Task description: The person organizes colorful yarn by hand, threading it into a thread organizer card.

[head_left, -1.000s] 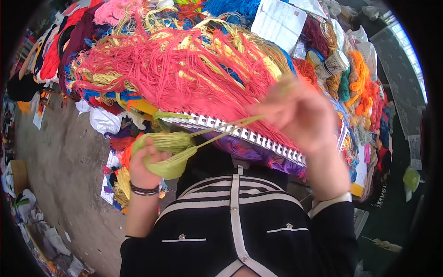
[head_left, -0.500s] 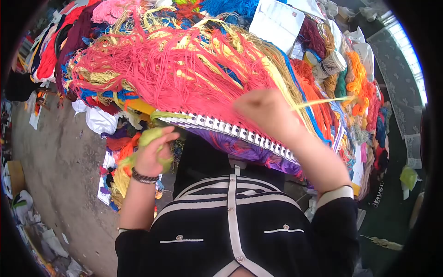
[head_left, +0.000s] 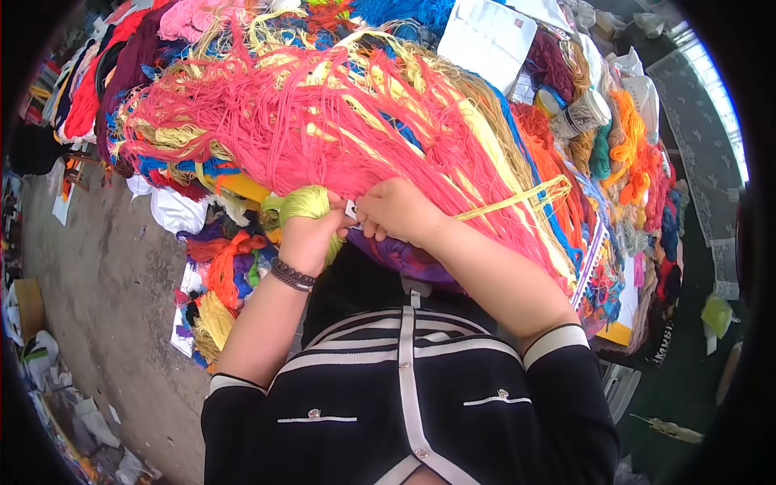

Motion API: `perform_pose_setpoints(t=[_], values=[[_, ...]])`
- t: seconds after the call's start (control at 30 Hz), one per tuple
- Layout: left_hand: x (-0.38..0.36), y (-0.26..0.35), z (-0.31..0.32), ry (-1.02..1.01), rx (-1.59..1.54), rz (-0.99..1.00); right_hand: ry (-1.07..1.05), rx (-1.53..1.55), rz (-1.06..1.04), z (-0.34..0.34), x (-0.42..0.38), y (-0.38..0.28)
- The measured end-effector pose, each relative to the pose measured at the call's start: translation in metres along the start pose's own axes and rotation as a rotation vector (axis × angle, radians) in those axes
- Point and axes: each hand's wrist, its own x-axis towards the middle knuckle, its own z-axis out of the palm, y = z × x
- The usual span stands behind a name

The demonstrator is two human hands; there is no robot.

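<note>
My left hand [head_left: 309, 234] is closed round a green skein [head_left: 305, 202] at centre frame; my right hand [head_left: 398, 212] sits just beside it, fingers pinched narrow on a green strand [head_left: 517, 198] that loops away to the right across the pink yarn [head_left: 323, 121]; both hands meet at the near edge of the white card [head_left: 352, 210], mostly buried under yarn. As I judge it, the loose strand could snag in the pink fringe and tangle if I pull hard; the skein could slip and unravel if my left grip slackens. The white sheet [head_left: 489, 36], upper right, carries print too small to read; the tin [head_left: 584, 111] beside it likewise.
</note>
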Motion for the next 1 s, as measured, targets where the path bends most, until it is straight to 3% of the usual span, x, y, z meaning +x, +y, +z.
perform_pose_setpoints(t=[0.13, 0.17, 0.23, 0.33, 0.4, 0.47, 0.53, 0.63, 0.67, 0.73, 0.8, 0.83, 0.93, 1.0], values=[[0.008, -0.003, 0.004, 0.017, 0.118, 0.003, -0.010, -0.118, -0.008, 0.001, 0.003, -0.001], [0.009, -0.004, 0.004, 0.018, 0.119, 0.002, 0.003, -0.412, -0.204, 0.001, 0.009, 0.008], [0.011, -0.005, 0.004, 0.029, 0.160, -0.017, 0.019, -0.705, -0.403, 0.002, 0.008, 0.008], [0.009, -0.001, -0.002, 0.002, 0.366, 0.031, 0.047, -0.646, -0.440, 0.002, -0.002, 0.006], [0.008, 0.001, -0.009, 0.071, 0.545, 0.228, 0.051, -0.074, -0.170, 0.002, -0.005, 0.008], [-0.001, 0.012, -0.010, 0.066, 0.459, 0.202, 0.041, -0.018, -0.166, 0.000, -0.005, 0.010], [-0.004, 0.023, -0.008, -0.116, -0.232, -0.037, 0.034, 0.035, -0.171, -0.001, -0.004, 0.012], [-0.005, 0.023, -0.002, -0.132, -0.298, -0.045, 0.074, -0.041, -0.217, 0.002, -0.005, 0.012], [-0.005, 0.020, -0.002, -0.165, -0.301, -0.019, 0.055, 0.081, -0.169, 0.002, -0.008, 0.010], [-0.007, 0.017, 0.001, -0.106, -0.227, -0.011, 0.038, 0.204, -0.118, 0.001, -0.013, 0.006], [-0.009, 0.015, 0.006, -0.039, -0.072, -0.014, 0.023, 0.603, -0.036, -0.001, -0.016, 0.005], [-0.009, 0.015, 0.008, -0.040, -0.072, -0.016, 0.024, 0.604, -0.035, -0.004, -0.017, 0.005], [-0.008, 0.012, 0.012, -0.168, 0.401, 0.082, -0.010, 0.640, -0.057, -0.009, -0.014, 0.006], [-0.006, 0.014, 0.003, -0.120, 0.414, 0.111, -0.069, 0.482, -0.088, -0.008, -0.009, 0.010]])
